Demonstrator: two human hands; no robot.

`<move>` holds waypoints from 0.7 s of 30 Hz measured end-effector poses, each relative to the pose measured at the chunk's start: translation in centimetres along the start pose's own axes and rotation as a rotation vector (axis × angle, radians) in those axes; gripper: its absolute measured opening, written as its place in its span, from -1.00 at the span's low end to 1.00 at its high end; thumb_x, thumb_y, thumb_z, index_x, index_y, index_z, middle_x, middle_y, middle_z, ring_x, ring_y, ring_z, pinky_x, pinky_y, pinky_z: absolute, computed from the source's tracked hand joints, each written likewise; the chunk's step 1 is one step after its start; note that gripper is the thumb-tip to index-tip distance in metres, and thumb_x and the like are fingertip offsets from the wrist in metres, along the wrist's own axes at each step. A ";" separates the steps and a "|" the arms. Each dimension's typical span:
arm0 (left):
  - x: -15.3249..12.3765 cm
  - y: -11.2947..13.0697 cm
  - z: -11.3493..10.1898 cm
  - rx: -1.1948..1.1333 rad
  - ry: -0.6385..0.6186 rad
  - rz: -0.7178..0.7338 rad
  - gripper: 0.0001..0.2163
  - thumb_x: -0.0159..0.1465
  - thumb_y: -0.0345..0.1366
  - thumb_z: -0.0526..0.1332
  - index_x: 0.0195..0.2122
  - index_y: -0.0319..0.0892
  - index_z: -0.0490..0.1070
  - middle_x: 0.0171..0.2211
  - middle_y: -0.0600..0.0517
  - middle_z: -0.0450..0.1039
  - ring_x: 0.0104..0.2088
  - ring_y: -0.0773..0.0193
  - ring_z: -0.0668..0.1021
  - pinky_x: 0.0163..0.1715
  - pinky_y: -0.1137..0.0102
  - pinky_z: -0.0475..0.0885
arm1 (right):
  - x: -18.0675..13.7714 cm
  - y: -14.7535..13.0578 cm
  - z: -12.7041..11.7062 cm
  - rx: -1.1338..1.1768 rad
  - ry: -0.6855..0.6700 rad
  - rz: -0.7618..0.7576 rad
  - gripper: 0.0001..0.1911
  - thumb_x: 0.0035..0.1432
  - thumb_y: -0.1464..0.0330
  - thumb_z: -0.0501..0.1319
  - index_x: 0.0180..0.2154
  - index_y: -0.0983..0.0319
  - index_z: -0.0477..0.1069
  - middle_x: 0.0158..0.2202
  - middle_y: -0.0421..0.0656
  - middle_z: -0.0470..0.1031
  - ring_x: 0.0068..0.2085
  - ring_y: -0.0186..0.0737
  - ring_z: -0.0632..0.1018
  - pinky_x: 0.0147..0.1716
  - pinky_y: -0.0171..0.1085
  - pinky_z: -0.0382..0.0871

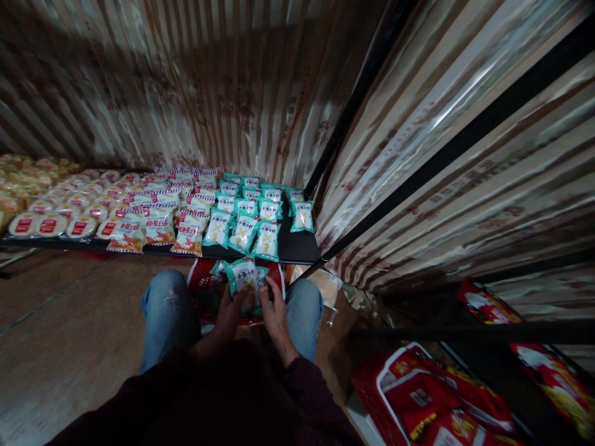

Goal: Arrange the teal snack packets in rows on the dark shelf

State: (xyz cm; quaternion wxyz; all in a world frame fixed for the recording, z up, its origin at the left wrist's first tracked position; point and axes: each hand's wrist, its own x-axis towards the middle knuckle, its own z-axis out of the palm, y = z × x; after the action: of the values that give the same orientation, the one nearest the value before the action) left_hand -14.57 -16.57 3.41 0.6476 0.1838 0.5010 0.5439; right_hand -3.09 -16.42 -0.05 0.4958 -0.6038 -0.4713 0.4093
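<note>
The left hand [231,311] and the right hand [275,313] both pinch a teal snack packet [243,278], held over a red bag [204,291] between the knees. At twelve o'clock from it, matching teal packets [260,214] lie in rows on the black shelf [297,249].

The teal snack packet [242,277] pinched between your left hand [229,313] and right hand [275,310] is glossy plastic film, crinkled at its sealed edges. At twelve o'clock from it, the teal packets [253,220] on the shelf [297,248] share that shiny film, as do the red-and-white striped packets [160,214] at eleven o'clock; the shelf itself looks like matt black board. The round cakes [46,224] at ten o'clock sit in clear, slick wrap. Your jeans [167,313] are faded, rough denim, your sleeves [297,378] soft matt knit. The striped sheeting [441,155] at two o'clock is wrinkled, reflective plastic. The floor [60,328] looks like smooth, dull tile.
</note>
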 end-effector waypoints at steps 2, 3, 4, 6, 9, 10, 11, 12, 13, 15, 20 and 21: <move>0.0 0.1 0.1 0.004 -0.026 -0.018 -0.42 -0.05 -0.09 0.40 0.00 -0.12 0.32 -0.13 -0.06 0.53 -0.16 0.11 0.58 -0.16 0.26 0.47 | 0.0 0.1 -0.2 0.041 -0.024 0.047 -0.48 0.16 0.09 0.15 0.09 0.21 0.36 0.01 -0.06 0.50 0.02 -0.11 0.50 0.02 -0.16 0.38; 0.1 0.2 0.2 0.004 -0.036 -0.022 -0.43 -0.04 -0.09 0.40 -0.01 -0.13 0.33 -0.13 -0.06 0.53 -0.15 0.12 0.58 -0.15 0.26 0.47 | 0.1 0.0 -0.3 0.048 -0.026 0.056 -0.49 0.16 0.08 0.14 0.07 0.20 0.38 0.00 -0.08 0.51 0.03 -0.11 0.50 0.02 -0.17 0.37; 0.2 0.2 0.3 0.000 -0.047 -0.029 -0.43 -0.05 -0.09 0.40 -0.02 -0.14 0.33 -0.13 -0.06 0.53 -0.15 0.12 0.58 -0.14 0.27 0.47 | 0.1 0.0 -0.4 0.049 -0.025 0.060 -0.50 0.16 0.07 0.13 0.05 0.20 0.40 0.00 -0.09 0.51 0.02 -0.11 0.50 0.03 -0.17 0.37; 0.4 0.1 0.6 -0.015 -0.070 -0.056 -0.43 -0.05 -0.10 0.41 -0.02 -0.15 0.34 -0.13 -0.06 0.53 -0.14 0.12 0.58 -0.11 0.26 0.47 | 0.2 0.0 -0.6 0.043 -0.012 0.068 -0.50 0.15 0.06 0.13 0.01 0.21 0.43 -0.02 -0.09 0.52 0.00 -0.10 0.51 0.01 -0.17 0.37; 0.5 -0.1 1.0 -0.017 -0.127 -0.100 -0.43 -0.04 -0.11 0.41 -0.01 -0.16 0.34 -0.12 -0.07 0.53 -0.14 0.12 0.58 -0.09 0.24 0.47 | 0.3 0.4 -1.1 0.065 0.059 0.084 -0.52 0.13 0.06 0.14 -0.07 0.25 0.46 -0.09 -0.08 0.55 -0.07 -0.10 0.53 -0.05 -0.19 0.39; 0.6 -0.2 1.2 -0.004 -0.147 -0.110 -0.43 -0.04 -0.10 0.41 -0.01 -0.16 0.34 -0.12 -0.07 0.54 -0.15 0.12 0.58 -0.09 0.24 0.47 | 0.3 0.5 -1.2 0.077 0.090 0.081 -0.54 0.13 0.06 0.15 -0.09 0.25 0.46 -0.11 -0.08 0.55 -0.10 -0.11 0.53 -0.08 -0.20 0.40; 0.6 -0.3 1.4 0.011 -0.164 -0.116 -0.42 -0.03 -0.10 0.41 0.00 -0.16 0.34 -0.12 -0.07 0.54 -0.15 0.12 0.58 -0.09 0.23 0.47 | 0.3 0.6 -1.4 0.090 0.120 0.071 -0.55 0.13 0.07 0.14 -0.10 0.25 0.46 -0.13 -0.09 0.56 -0.12 -0.12 0.53 -0.10 -0.22 0.41; 0.7 -0.3 1.6 0.029 -0.183 -0.119 -0.42 -0.02 -0.09 0.41 0.01 -0.16 0.33 -0.12 -0.08 0.54 -0.16 0.12 0.58 -0.09 0.22 0.47 | 0.4 0.6 -1.7 0.101 0.142 0.057 -0.56 0.13 0.07 0.14 -0.11 0.25 0.46 -0.15 -0.10 0.56 -0.13 -0.13 0.53 -0.12 -0.23 0.41; 0.8 -0.4 1.9 0.046 -0.202 -0.119 -0.41 -0.01 -0.08 0.40 0.03 -0.16 0.32 -0.12 -0.08 0.53 -0.16 0.12 0.58 -0.09 0.21 0.47 | 0.4 0.7 -1.9 0.109 0.157 0.045 -0.57 0.13 0.07 0.14 -0.13 0.25 0.46 -0.17 -0.10 0.56 -0.16 -0.14 0.53 -0.15 -0.25 0.42; 1.0 -0.6 2.5 0.070 -0.242 -0.112 -0.40 0.00 -0.05 0.39 0.04 -0.17 0.32 -0.11 -0.10 0.53 -0.16 0.11 0.58 -0.09 0.20 0.46 | 0.7 0.6 -2.5 0.124 0.165 0.043 -0.56 0.13 0.06 0.13 -0.14 0.25 0.45 -0.23 -0.11 0.56 -0.22 -0.15 0.54 -0.23 -0.26 0.43; 2.3 -1.3 4.2 0.129 -0.321 -0.060 -0.40 -0.01 0.00 0.38 0.00 -0.19 0.35 -0.09 -0.14 0.51 -0.13 0.09 0.57 -0.06 0.19 0.44 | 1.9 0.1 -4.0 0.173 0.136 0.057 -0.51 0.16 0.02 0.10 -0.08 0.25 0.42 -0.21 -0.09 0.57 -0.24 -0.13 0.56 -0.29 -0.24 0.47; 2.6 -1.6 4.6 0.150 -0.325 -0.041 -0.41 0.00 0.00 0.37 -0.01 -0.20 0.36 -0.08 -0.14 0.51 -0.12 0.08 0.56 -0.06 0.19 0.43 | 2.2 0.0 -4.2 0.177 0.131 0.056 -0.50 0.16 0.01 0.10 -0.08 0.26 0.43 -0.19 -0.08 0.58 -0.22 -0.12 0.57 -0.27 -0.23 0.48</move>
State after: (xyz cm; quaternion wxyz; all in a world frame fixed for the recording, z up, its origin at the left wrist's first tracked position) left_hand -10.13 -13.38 2.97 0.7155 0.3066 0.4326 0.4549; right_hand 1.45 -15.13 0.61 0.5654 -0.5958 -0.3828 0.4228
